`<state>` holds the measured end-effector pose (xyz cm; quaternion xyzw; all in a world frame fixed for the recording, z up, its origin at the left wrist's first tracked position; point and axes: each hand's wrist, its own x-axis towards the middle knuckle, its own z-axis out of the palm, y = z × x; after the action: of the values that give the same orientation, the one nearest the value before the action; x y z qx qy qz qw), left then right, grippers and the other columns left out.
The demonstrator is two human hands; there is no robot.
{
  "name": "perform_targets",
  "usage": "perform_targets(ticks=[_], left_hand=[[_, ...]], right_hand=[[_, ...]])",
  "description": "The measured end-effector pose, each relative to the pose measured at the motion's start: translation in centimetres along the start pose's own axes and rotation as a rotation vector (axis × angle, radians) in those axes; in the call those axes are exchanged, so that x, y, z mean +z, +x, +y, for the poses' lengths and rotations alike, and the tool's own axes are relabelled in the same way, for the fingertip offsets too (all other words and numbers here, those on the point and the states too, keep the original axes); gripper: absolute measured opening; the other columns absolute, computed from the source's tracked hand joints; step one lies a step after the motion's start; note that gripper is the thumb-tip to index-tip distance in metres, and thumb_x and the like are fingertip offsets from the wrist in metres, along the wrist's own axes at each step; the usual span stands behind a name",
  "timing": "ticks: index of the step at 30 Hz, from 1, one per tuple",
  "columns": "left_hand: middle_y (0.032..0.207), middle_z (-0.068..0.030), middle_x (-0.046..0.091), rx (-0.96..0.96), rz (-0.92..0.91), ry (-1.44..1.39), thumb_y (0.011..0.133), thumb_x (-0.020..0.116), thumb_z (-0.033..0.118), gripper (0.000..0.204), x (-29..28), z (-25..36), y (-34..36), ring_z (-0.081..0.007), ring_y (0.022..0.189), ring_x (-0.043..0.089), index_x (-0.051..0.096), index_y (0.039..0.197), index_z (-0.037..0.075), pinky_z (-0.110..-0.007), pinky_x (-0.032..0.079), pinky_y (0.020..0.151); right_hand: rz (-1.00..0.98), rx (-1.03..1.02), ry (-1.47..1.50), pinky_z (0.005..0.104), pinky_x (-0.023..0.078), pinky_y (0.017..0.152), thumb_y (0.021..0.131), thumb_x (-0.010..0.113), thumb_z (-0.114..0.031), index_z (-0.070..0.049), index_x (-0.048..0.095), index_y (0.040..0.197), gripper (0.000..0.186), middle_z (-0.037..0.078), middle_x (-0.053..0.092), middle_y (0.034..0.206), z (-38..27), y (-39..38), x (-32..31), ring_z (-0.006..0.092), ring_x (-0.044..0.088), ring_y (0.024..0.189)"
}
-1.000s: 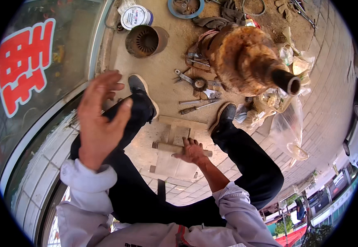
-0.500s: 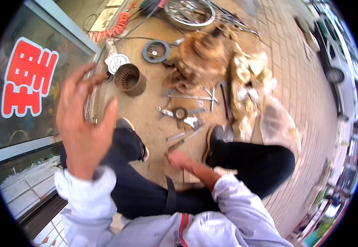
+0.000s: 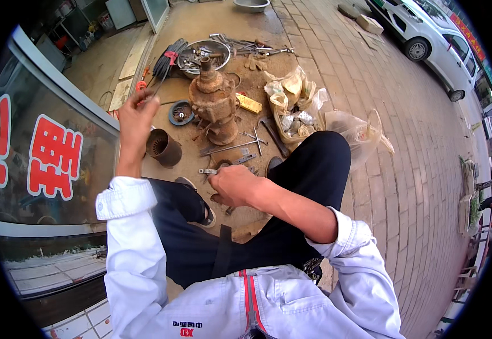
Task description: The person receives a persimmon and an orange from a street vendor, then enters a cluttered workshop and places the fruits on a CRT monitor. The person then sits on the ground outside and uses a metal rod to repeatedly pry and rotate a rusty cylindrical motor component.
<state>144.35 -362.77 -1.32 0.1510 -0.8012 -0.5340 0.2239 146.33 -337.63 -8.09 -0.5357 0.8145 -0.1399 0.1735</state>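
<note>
My left hand (image 3: pixel 137 121) is raised beside the glass door, fingers loosely bent and apart, with nothing clearly in it. My right hand (image 3: pixel 232 185) reaches between my knees, fingers curled under over whatever it may hold, which is hidden. Just beyond it lie metal tools (image 3: pixel 240 160) and a cross-shaped wrench (image 3: pixel 257 141). Behind these stands a large rusty flanged metal housing (image 3: pixel 215 113), upright. To its left are a dark metal cylinder (image 3: pixel 167 152) and a blue-rimmed round part (image 3: pixel 181 114).
At the left is a glass door (image 3: pixel 20 192) with red lettering. Further back are a basin of parts (image 3: pixel 192 52), coiled cables (image 3: pixel 167 59) and more tools (image 3: pixel 257 48). Bags of scraps (image 3: pixel 291 104) lie right of the housing. A white car (image 3: pixel 427 31) stands on the paving.
My right hand has come forward and up from a low board with a roller, its fingers now curled. My left hand's fingers have bent more. The view has tilted up, showing more surroundings.
</note>
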Motion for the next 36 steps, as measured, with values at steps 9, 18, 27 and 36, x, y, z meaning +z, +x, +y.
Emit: perform_targets(ticks=[9,18,27,36], left_hand=[[0.105,-0.0084,0.064,0.033,-0.014,-0.342,0.086,0.069,0.025,0.040,7.1,1.3,8.0,-0.0180,0.097,0.062,0.060,0.113,-0.002,-0.031,0.049,0.085],[0.103,-0.0132,0.065,0.218,-0.089,0.063,0.082,0.071,0.018,0.048,17.0,-2.3,12.2,-0.0161,0.094,0.061,0.055,0.118,-0.009,-0.027,0.048,0.084],[0.084,-0.0042,0.061,0.111,-0.100,-0.215,0.087,0.061,0.008,0.027,17.7,-3.9,13.3,-0.0098,0.072,0.055,0.057,0.111,-0.004,-0.022,0.045,0.069],[0.074,-0.0025,0.055,0.076,0.048,-0.336,0.088,0.060,0.006,0.019,15.3,-4.2,6.8,-0.0059,0.063,0.046,0.056,0.104,-0.003,-0.020,0.038,0.061]], right_hand=[[0.143,0.005,-0.049,0.0356,0.054,0.062,0.074,0.065,-0.011,-0.009,0.070,0.078,0.007,0.009,0.069,0.081,2.6,1.8,5.6,0.0252,0.069,0.078],[0.191,0.046,-0.184,0.0334,0.046,0.056,0.078,0.059,-0.014,-0.008,0.068,0.080,0.011,0.008,0.064,0.075,1.1,1.4,4.7,0.0222,0.064,0.072],[-0.110,0.093,0.011,0.0495,0.051,0.082,0.079,0.065,-0.011,-0.006,0.072,0.099,0.021,0.016,0.066,0.103,1.4,1.1,2.8,0.0313,0.063,0.098],[0.048,0.156,-0.031,0.0346,0.048,0.064,0.073,0.066,-0.013,-0.007,0.069,0.087,0.016,0.008,0.066,0.085,3.3,0.0,2.9,0.0233,0.065,0.081]])
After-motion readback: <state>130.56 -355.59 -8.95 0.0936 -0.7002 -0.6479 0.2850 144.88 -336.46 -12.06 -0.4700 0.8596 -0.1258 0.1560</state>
